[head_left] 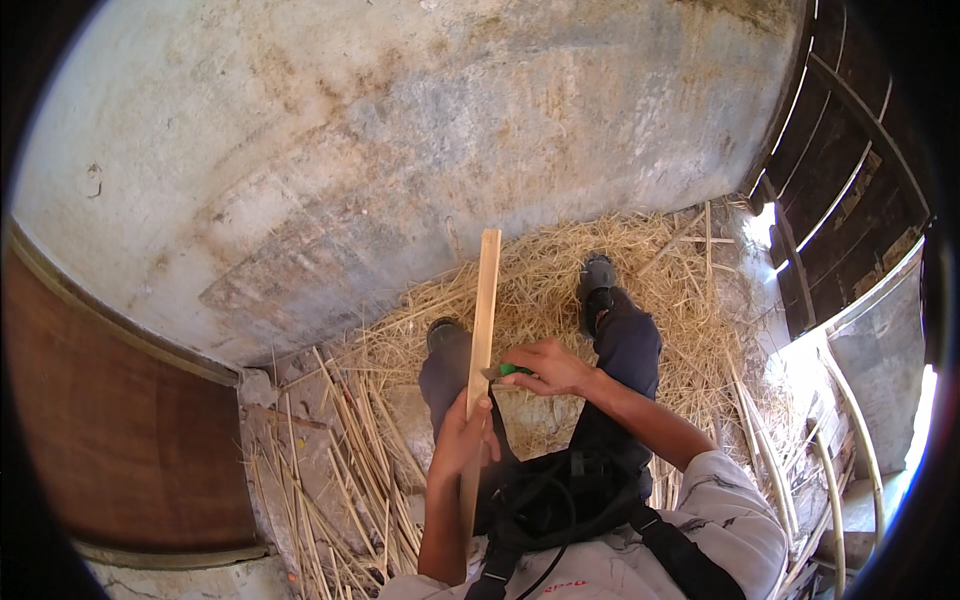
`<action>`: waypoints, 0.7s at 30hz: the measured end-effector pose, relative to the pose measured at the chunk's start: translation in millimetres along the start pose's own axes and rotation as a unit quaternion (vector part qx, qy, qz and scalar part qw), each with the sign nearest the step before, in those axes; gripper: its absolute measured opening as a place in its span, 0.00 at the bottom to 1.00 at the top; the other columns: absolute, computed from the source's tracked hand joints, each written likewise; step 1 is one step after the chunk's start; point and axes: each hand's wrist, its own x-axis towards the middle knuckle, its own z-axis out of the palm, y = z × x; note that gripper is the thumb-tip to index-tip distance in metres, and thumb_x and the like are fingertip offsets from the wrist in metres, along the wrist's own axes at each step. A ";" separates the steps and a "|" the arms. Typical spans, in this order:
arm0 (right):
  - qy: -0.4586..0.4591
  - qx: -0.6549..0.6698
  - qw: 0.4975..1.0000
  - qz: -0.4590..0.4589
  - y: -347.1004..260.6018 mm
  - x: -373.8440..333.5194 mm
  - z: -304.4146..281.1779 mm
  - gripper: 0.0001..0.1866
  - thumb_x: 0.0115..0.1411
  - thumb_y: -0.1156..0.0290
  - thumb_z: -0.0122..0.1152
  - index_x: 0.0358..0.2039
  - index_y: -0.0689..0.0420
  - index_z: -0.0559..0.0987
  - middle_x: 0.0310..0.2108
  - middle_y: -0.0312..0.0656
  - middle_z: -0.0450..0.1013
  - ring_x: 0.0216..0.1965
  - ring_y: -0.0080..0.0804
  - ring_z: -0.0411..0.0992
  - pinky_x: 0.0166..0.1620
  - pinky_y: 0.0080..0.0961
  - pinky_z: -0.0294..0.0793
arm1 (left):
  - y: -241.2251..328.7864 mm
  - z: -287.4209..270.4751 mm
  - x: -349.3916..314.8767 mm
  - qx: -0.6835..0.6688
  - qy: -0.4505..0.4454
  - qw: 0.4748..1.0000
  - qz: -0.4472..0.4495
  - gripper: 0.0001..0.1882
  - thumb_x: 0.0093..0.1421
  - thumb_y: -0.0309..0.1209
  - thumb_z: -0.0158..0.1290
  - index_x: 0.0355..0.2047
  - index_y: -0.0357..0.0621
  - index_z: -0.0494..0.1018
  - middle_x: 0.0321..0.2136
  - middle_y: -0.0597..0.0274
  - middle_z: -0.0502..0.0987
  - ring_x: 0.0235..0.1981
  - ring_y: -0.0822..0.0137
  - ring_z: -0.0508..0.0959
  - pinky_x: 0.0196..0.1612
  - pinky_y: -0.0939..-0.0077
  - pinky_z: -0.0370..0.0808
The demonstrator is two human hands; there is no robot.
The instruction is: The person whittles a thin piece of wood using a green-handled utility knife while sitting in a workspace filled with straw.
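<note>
A long, pale strip of split wood or bamboo (485, 300) stands almost upright in front of me, its lower end running down beside my left forearm. My left hand (462, 436) is wrapped round it below the middle. In my right hand (550, 367) is a knife with a green handle (513, 369), gripped in closed fingers. Its short grey blade (490, 373) touches the strip's right edge, just above my left hand. How deep the blade sits in the strip I cannot tell.
Curly shavings (540, 290) cover the floor around my feet. Thin sticks (355, 470) lie in a heap at the left, and long poles (850, 430) lean at the right. A stained wall (430, 130) rises ahead; a brown panel (130, 420) is at the left, dark boards (850, 170) at the right.
</note>
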 end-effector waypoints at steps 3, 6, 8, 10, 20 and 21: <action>-0.012 0.001 1.000 -0.015 -2.2 2.1 1.3 0.16 0.66 0.56 0.65 0.43 0.56 0.80 0.32 0.44 0.78 0.30 0.49 0.78 0.34 0.42 0.77 | 4.0 1.3 0.0 -0.005 -0.015 1.000 0.013 0.17 0.79 0.42 0.39 0.55 0.40 0.64 0.20 0.67 0.65 0.10 0.67 0.72 0.15 0.72 0.72; -0.009 0.012 1.000 -0.012 -5.5 3.8 1.0 0.16 0.66 0.56 0.65 0.42 0.56 0.80 0.30 0.44 0.76 0.28 0.48 0.77 0.33 0.42 0.77 | 3.0 0.2 0.0 -0.010 -0.025 1.000 0.010 0.17 0.79 0.41 0.38 0.56 0.40 0.64 0.20 0.68 0.64 0.10 0.68 0.71 0.14 0.73 0.71; -0.012 0.010 1.000 -0.006 -5.7 4.0 2.2 0.16 0.66 0.56 0.65 0.42 0.55 0.80 0.29 0.44 0.76 0.28 0.48 0.77 0.33 0.42 0.77 | 0.3 -1.9 0.7 -0.006 -0.025 1.000 0.007 0.18 0.80 0.41 0.38 0.56 0.40 0.64 0.20 0.68 0.64 0.10 0.69 0.71 0.14 0.73 0.71; -0.016 -0.001 1.000 -0.004 -4.1 3.0 3.0 0.17 0.67 0.54 0.64 0.42 0.55 0.80 0.29 0.43 0.76 0.28 0.48 0.78 0.32 0.42 0.77 | -0.6 -3.0 1.3 -0.007 -0.027 1.000 0.006 0.17 0.79 0.41 0.38 0.54 0.40 0.65 0.20 0.68 0.64 0.10 0.70 0.71 0.13 0.73 0.70; 0.006 -0.038 0.999 -0.014 -3.2 3.4 3.4 0.17 0.65 0.54 0.66 0.41 0.55 0.81 0.28 0.45 0.77 0.28 0.48 0.78 0.30 0.43 0.76 | 2.6 -0.8 1.4 0.008 0.003 1.000 -0.020 0.14 0.78 0.38 0.43 0.36 0.42 0.66 0.16 0.70 0.63 0.10 0.73 0.67 0.13 0.74 0.62; 0.004 -0.043 0.999 -0.015 -2.9 2.8 2.8 0.17 0.64 0.53 0.66 0.41 0.56 0.81 0.28 0.44 0.77 0.27 0.48 0.78 0.30 0.43 0.75 | 3.2 -0.5 1.2 0.013 0.006 1.000 -0.027 0.14 0.78 0.38 0.43 0.36 0.42 0.67 0.16 0.70 0.63 0.10 0.73 0.67 0.13 0.74 0.61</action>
